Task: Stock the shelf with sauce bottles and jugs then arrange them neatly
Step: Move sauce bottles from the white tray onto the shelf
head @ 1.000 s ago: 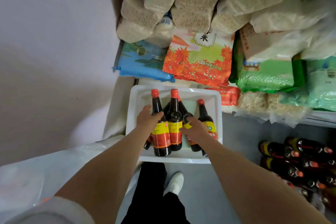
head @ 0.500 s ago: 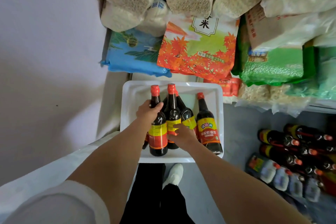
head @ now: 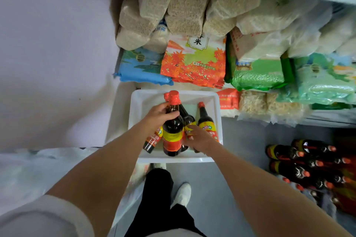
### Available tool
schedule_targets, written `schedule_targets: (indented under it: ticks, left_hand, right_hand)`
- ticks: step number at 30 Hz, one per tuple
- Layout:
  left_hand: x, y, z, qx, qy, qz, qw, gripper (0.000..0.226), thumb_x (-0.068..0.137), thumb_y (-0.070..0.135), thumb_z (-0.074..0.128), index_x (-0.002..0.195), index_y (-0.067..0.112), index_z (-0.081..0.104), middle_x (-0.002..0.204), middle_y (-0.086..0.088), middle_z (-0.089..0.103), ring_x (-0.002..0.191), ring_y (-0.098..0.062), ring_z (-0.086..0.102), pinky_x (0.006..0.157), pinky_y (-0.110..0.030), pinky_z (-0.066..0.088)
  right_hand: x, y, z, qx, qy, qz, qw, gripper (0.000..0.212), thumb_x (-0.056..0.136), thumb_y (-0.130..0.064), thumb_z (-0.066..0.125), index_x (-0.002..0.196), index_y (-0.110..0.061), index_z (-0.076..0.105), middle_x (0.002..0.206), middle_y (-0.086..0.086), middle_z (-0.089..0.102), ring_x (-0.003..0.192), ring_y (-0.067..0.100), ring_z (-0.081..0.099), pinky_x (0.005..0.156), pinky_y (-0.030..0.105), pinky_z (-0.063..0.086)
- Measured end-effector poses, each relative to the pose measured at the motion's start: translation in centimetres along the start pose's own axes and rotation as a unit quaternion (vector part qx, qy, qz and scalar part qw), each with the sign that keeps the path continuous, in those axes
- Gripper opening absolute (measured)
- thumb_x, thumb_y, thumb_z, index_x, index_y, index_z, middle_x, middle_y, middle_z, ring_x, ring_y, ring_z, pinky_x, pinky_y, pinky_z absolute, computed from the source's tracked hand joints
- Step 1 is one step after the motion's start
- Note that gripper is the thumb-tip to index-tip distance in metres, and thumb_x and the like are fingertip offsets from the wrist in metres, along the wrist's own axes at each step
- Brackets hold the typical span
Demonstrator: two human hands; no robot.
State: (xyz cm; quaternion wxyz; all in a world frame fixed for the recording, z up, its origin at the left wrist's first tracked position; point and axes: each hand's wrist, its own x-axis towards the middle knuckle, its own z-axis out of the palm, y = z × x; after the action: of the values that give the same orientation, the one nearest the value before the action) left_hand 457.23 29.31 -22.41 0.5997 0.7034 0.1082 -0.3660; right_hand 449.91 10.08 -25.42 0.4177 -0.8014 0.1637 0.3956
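Bottles of dark sauce with red caps stand clustered in a white bin (head: 216,113) on the floor, below shelves of bagged rice; the left hand (head: 157,116) grasps the shoulder of the tall bottle (head: 172,134) at the front of the cluster, fingers curled round its neck; a second bottle (head: 153,137) leans just to the left of it, under the wrist; the right hand (head: 200,138) lies among the bottles at the near right of the bin, fingers touching the label of a middle bottle (head: 189,121), though whether they close on it I cannot tell; a right bottle (head: 205,119) stands beside that hand; more bottles (head: 300,159) lie on the floor far to the right; an orange bag (head: 194,65) sits on the shelf above the bin.
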Motion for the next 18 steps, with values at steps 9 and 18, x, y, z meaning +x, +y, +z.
schedule_targets:
  ticks: [9, 18]
  left_hand:
    - [-8.3, 13.8, 4.7, -0.022, -0.022, 0.132, 0.991, 0.020, 0.089, 0.026, 0.072, 0.107, 0.019, 0.071, 0.100, -0.001, 0.072, 0.093, -0.015, 0.066, 0.085, -0.024, 0.049]
    - [-17.0, 23.9, 9.2, -0.129, -0.069, 0.273, 0.951, 0.020, 0.102, 0.026, 0.051, 0.103, 0.012, 0.065, 0.096, -0.011, 0.069, 0.085, -0.021, 0.067, 0.084, -0.033, 0.054]
  right_hand:
    - [-11.0, -1.2, -6.3, 0.196, -0.108, -0.090, 0.970, 0.073, 0.071, -0.032, 0.087, 0.137, -0.035, 0.055, 0.131, -0.002, 0.066, 0.124, 0.022, 0.060, 0.108, 0.052, 0.045]
    - [-20.3, -4.7, -12.0, 0.359, -0.171, -0.266, 0.878, 0.097, 0.064, -0.043, 0.091, 0.144, -0.009, 0.049, 0.133, 0.019, 0.061, 0.120, 0.036, 0.061, 0.101, 0.053, 0.050]
